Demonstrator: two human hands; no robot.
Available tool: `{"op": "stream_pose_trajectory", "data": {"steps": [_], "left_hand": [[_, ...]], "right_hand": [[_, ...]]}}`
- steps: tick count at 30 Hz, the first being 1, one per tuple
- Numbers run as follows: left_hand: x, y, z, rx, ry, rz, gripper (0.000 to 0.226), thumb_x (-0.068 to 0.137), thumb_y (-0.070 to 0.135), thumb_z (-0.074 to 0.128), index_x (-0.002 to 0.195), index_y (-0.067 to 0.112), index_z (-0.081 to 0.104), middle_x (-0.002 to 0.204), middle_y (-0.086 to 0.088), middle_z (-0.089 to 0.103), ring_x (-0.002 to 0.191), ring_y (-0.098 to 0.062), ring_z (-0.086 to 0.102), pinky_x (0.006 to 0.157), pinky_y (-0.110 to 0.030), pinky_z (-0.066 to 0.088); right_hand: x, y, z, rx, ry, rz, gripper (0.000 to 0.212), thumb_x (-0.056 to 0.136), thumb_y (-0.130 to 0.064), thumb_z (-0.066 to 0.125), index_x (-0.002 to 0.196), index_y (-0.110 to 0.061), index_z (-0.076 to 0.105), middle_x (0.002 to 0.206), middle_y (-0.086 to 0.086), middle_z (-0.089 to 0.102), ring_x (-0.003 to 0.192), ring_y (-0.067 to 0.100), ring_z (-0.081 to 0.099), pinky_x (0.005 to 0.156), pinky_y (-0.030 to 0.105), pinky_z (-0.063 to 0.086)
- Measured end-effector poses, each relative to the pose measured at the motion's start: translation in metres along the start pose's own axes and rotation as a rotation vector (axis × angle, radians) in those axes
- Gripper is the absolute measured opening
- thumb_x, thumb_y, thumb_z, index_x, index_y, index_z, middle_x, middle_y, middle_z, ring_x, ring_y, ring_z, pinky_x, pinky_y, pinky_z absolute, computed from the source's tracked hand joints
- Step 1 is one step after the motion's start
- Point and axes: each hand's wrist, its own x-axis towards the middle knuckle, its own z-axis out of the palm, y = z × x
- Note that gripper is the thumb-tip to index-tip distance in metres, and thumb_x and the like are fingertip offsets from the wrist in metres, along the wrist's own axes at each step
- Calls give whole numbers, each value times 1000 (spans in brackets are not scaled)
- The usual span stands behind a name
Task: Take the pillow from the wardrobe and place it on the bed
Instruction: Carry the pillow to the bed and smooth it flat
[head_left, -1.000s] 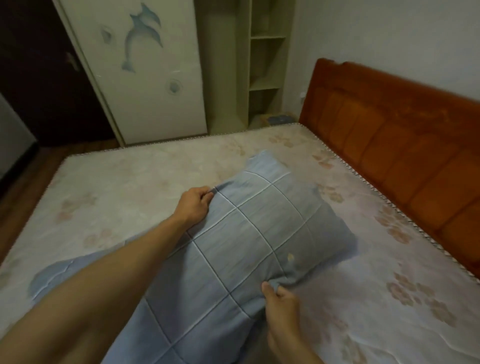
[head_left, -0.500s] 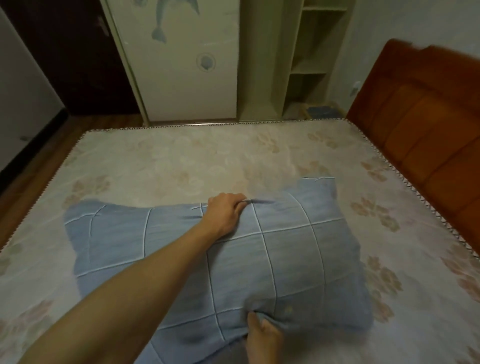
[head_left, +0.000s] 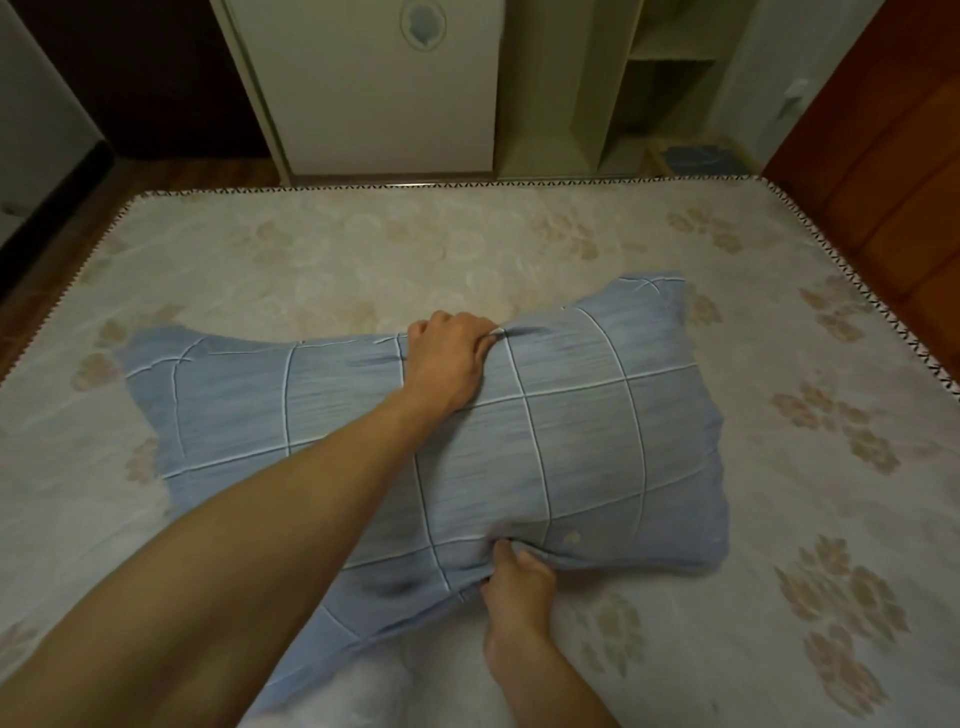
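We see the pillow lying flat on the bed, roughly in the middle of the bare mattress, its long side running left to right. A second ago it was tilted, with one end raised toward the headboard; half a second ago it had swung round and come down, and now it rests with its full length on the mattress. The left hand is closed on a pinch of the cover at the far edge, its forearm lying across the pillow. The right hand is closed on the fabric of the near edge, thumb on top. Neither grip has let go since the earlier views. Beyond the foot of the mattress stand the wardrobe door and open shelves. We judge the placing all but done: the pillow bears on the bed, and what remains is to release both hands, perhaps after a small straightening tug.
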Motion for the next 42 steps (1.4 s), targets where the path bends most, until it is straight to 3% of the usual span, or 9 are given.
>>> {"op": "stream_pose_trajectory", "data": {"steps": [5, 9, 12, 15, 23, 28, 36, 39, 42], "left_hand": [[7, -30, 31, 39, -103, -28, 31, 99, 37, 38, 107, 27, 66, 119, 0, 65, 110, -33, 54, 83, -41, 39], [3, -37, 55, 62, -308, -77, 33, 98, 42, 37, 111, 22, 61, 126, -6, 60, 116, -36, 54, 89, -45, 44], [-16, -52, 69, 77, -374, -106, 38, 97, 46, 38, 118, 21, 56, 131, -7, 55, 120, -36, 49, 94, -46, 44], [-29, -67, 74, 82, -371, -100, 47, 96, 48, 40, 135, 24, 48, 145, -5, 46, 130, -32, 42, 103, -45, 37], [-69, -94, 62, 7, -316, -157, 54, 94, 50, 46, 142, 25, 44, 151, -4, 42, 135, -28, 39, 110, -43, 31], [-98, -127, 40, 4, -202, -363, 56, 92, 50, 52, 140, 22, 47, 147, -7, 45, 133, -33, 40, 105, -47, 37], [-142, -168, 31, -14, -172, -834, 59, 91, 54, 48, 144, 32, 34, 153, -20, 27, 135, -45, 29, 103, -63, 33], [-160, -188, 37, -191, -141, -1061, 74, 88, 59, 50, 146, 22, 23, 143, -30, 39, 124, -51, 43, 101, -61, 38], [-168, -191, 48, -247, -126, -1106, 83, 88, 60, 51, 151, 18, 16, 137, -31, 47, 119, -51, 49, 100, -59, 39]], "right_hand": [[23, -8, 18, -121, -86, 6, 33, 96, -25, 53, 65, -19, 63, 90, 22, 71, 92, 37, 67, 89, 50, 51], [37, -41, 31, -180, -87, -139, 38, 94, -24, 53, 57, -24, 58, 61, -4, 56, 68, 17, 54, 66, 32, 46], [40, -61, 36, -111, -87, -233, 14, 93, -23, 57, 90, -27, 70, 85, -7, 65, 85, 11, 59, 81, 26, 44], [48, -75, 36, -141, -63, -284, 32, 93, -21, 59, 123, -13, 67, 118, 0, 70, 108, 16, 64, 97, 28, 47], [70, -99, 33, -263, -97, -408, 41, 92, -22, 62, 132, -15, 60, 130, 5, 65, 117, 17, 60, 104, 32, 45], [100, -128, 11, -503, -115, -586, 47, 91, -24, 65, 135, -14, 56, 131, 11, 62, 114, 30, 62, 95, 52, 51], [139, -135, 0, -1348, -218, -841, 90, 76, -46, 76, 149, -12, 36, 158, 18, 28, 146, 33, 25, 119, 42, 22], [145, -129, 10, -1470, -198, -951, 72, 81, -36, 73, 142, -9, 47, 154, 16, 38, 143, 33, 33, 117, 44, 28], [145, -119, 28, -1442, -156, -1075, 34, 79, -19, 71, 110, -5, 71, 124, 16, 65, 120, 34, 56, 100, 42, 43]]}}
